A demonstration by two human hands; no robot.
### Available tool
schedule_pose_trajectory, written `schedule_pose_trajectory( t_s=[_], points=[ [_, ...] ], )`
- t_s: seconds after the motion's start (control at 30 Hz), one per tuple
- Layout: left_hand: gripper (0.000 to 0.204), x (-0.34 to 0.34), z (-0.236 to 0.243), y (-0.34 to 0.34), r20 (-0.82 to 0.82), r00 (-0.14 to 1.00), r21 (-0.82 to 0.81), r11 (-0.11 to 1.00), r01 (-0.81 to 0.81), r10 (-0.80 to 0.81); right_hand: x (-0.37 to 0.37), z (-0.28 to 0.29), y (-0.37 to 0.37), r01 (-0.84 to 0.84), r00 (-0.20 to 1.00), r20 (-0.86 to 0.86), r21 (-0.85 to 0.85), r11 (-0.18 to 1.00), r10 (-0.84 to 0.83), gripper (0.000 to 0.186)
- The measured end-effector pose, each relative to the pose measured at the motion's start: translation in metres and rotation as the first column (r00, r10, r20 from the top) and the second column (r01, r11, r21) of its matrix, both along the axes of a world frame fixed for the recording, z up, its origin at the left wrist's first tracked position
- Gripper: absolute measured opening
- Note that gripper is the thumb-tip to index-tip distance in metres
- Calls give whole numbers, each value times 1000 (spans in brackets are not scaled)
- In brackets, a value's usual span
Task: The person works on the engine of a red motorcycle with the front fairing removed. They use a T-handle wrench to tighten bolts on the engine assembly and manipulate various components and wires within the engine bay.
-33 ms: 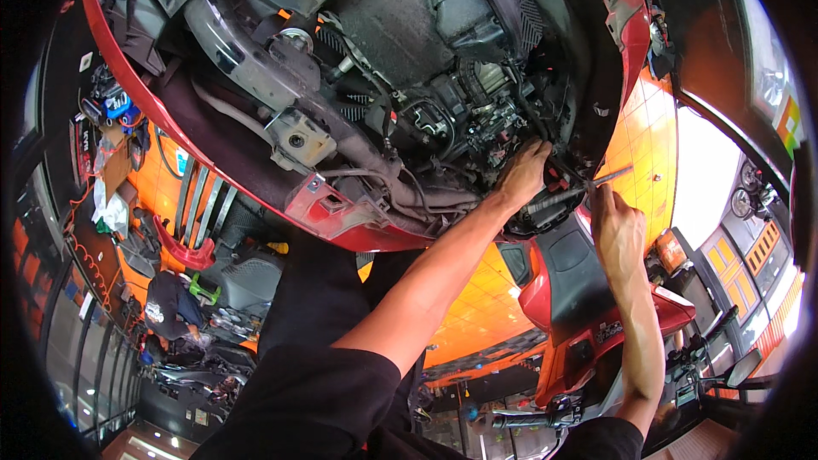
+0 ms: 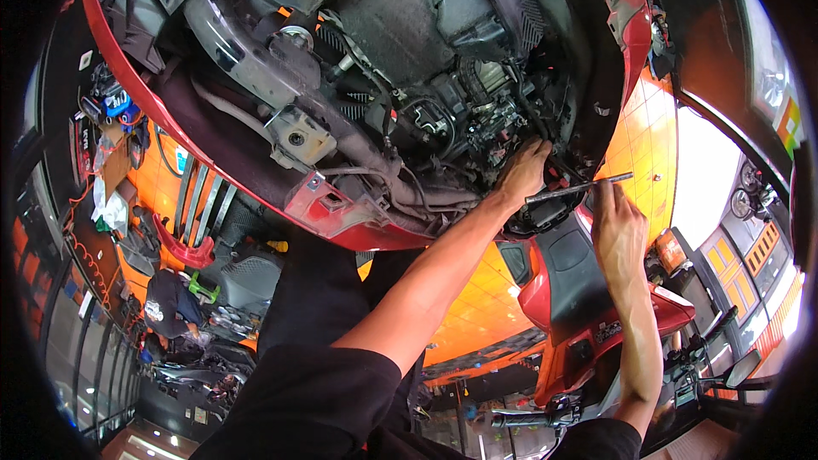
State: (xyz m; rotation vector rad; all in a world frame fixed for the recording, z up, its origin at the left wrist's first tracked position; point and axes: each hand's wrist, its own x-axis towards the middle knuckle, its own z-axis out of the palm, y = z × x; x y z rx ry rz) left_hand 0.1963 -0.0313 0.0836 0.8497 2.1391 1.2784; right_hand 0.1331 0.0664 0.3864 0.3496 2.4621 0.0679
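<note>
So, R fingers (image 2: 608, 201) tight round dark rod (image 2: 558, 193); L fingers (image 2: 537, 153) by engine parts (image 2: 492, 123), grip unclear.

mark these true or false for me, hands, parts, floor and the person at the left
1. The right hand holds a slim dark bar. True.
2. The left hand is well away from the dark mechanical parts. False: it reaches in among them.
3. Red bodywork curves along the near side of those parts. True.
4. The tiled floor is blue. False: it is orange.
5. Another person in dark clothing is at the left of the view. True.
</note>
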Motion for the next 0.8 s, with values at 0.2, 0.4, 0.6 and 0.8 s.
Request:
schedule_pose_trajectory(
  t_s=[0.2,0.4,0.6,0.8],
  points=[
    [43,-6,54,17,384,922,63,998,30,-52,50,-12,32,162,986,69,-170,972,-153,33],
    [40,-17,52,3,295,955,52,999,-9,-6,8,-3,16,-257,925,-291,-9,966,244,23],
    [43,1,34,9,248,968,78,997,18,-36,39,-17,23,440,895,141,-120,890,-423,37],
    [46,4,30,9,242,968,102,994,46,-70,14,-1,18,-186,941,-291,-22,982,171,15]
  ],
)
